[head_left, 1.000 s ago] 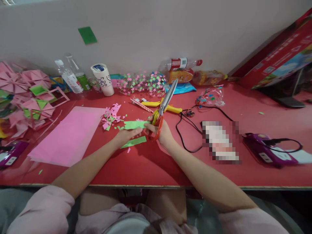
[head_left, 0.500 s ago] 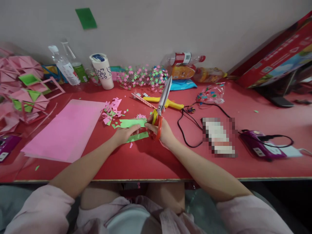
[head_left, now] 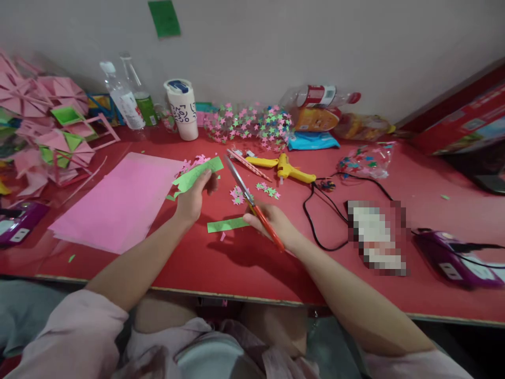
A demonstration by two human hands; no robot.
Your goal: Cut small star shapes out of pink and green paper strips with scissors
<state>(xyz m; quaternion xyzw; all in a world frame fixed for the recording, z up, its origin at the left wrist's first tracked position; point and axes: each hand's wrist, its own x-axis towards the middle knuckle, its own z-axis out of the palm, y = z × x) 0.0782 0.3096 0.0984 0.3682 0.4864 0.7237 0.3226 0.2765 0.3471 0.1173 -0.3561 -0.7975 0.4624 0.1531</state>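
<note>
My left hand [head_left: 195,197] is closed on a strip of green paper [head_left: 197,172], held up over the right edge of a pink paper sheet [head_left: 118,202]. My right hand [head_left: 272,220] grips red-handled scissors [head_left: 252,202], whose blades point up and left, lying low over the red table [head_left: 244,263]. A second green strip [head_left: 228,225] lies flat on the table between my hands. Small pink and green star cut-outs [head_left: 239,193] lie just beyond the blades.
A yellow glue gun [head_left: 294,171] with a black cable lies behind the scissors. Bottles, a white cup [head_left: 183,108] and a heap of paper stars [head_left: 248,122] line the wall. Pink folded paper shapes [head_left: 47,131] pile at the left. Purple devices sit at both table ends.
My left hand lifted the green strip away to the left. My right hand swung the scissors down from upright to low, blades pointing left. Cut stars now lie on the table.
</note>
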